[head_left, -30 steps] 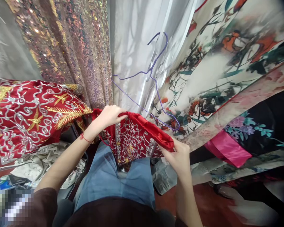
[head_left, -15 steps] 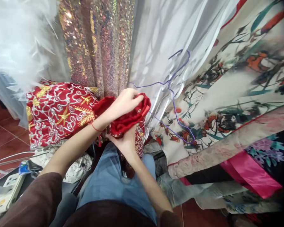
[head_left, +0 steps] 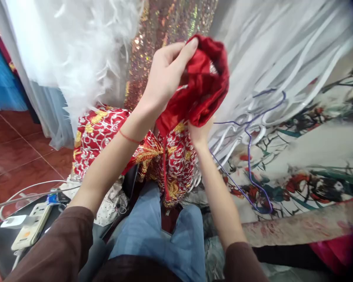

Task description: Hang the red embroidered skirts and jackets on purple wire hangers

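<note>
I hold up a red garment (head_left: 207, 88) with silver and gold embroidery, its plain red satin edge bunched and rolled at the top. My left hand (head_left: 167, 72) pinches that edge between thumb and fingers. Lower down on the right, my right hand (head_left: 200, 131) grips the bunch from below, its fingers mostly hidden behind the cloth. The embroidered part (head_left: 176, 160) hangs down above my knees, with a thin red cord in front of it. More red embroidered cloth (head_left: 102, 133) spreads out on the left, behind my left forearm.
Behind hang a white feathered garment (head_left: 85, 51) and sequined cloth (head_left: 138, 55). A purple wire hanger (head_left: 248, 145) rests on white fabric and floral cloth at right. A power strip (head_left: 32, 227) with cables and a spotted white cloth (head_left: 111, 207) lie at lower left.
Both hands have lifted the bunched red cloth upward and away from me. More embroidered fabric and the red cord now hang below it. The view has swung left.
</note>
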Motion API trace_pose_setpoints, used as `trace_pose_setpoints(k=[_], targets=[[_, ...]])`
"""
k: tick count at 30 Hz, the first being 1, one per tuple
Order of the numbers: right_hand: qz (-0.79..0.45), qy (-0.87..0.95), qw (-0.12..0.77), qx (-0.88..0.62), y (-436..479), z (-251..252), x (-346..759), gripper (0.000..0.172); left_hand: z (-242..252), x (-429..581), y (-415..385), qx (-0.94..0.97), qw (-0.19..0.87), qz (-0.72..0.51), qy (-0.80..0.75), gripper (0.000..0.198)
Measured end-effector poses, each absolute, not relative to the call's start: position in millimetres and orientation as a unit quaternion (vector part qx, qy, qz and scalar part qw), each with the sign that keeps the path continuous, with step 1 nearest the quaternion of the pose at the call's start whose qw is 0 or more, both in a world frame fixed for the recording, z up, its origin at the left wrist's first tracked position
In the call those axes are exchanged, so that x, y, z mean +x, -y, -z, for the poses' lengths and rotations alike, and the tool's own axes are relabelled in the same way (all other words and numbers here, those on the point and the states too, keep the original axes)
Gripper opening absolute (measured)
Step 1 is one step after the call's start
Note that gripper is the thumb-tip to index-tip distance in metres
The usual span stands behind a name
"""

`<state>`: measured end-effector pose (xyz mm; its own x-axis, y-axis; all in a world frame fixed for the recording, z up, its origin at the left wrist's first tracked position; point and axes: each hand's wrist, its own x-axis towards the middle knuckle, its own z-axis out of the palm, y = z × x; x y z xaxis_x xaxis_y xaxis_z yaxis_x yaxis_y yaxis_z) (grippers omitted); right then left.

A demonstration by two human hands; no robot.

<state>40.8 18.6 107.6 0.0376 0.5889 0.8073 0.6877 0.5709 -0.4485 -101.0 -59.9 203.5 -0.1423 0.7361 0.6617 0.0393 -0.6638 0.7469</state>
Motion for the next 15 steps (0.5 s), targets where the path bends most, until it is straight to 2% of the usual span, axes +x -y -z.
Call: trace_pose_setpoints(k=[5, 8, 9, 11, 13, 15], targets=[[0.104, 0.697, 0.622, -0.340, -58.9, -212.9, -21.5, 0.030, -249.8, -157.8, 62.5, 0.528, 0.128, -0.743, -0.390, 0.032], [0.126, 0.731, 0.614, -0.270, -31.3, -242.3, -83.5, 0.040, -238.7, -220.7, 80.1, 0.435, 0.015, -0.817, -0.378, 0.036], [0.131, 0.752, 0.594, -0.254, -13.9, -239.4, -106.8, 0.042, -223.6, -243.5, 88.7, 0.376, -0.049, -0.859, -0.345, 0.029], [0.167, 0.810, 0.517, -0.221, 24.7, -212.0, -152.3, 0.044, -175.0, -283.9, 108.6, 0.313, -0.100, -0.898, -0.292, 0.035], [0.200, 0.879, 0.384, -0.198, 58.6, -160.4, -190.4, 0.044, -106.7, -309.7, 128.1, 0.201, -0.048, -0.929, -0.305, 0.042], [0.208, 0.919, 0.287, -0.174, 79.9, -95.9, -216.7, 0.044, -31.9, -317.8, 142.3, 0.185, 0.056, -0.903, -0.383, 0.045]])
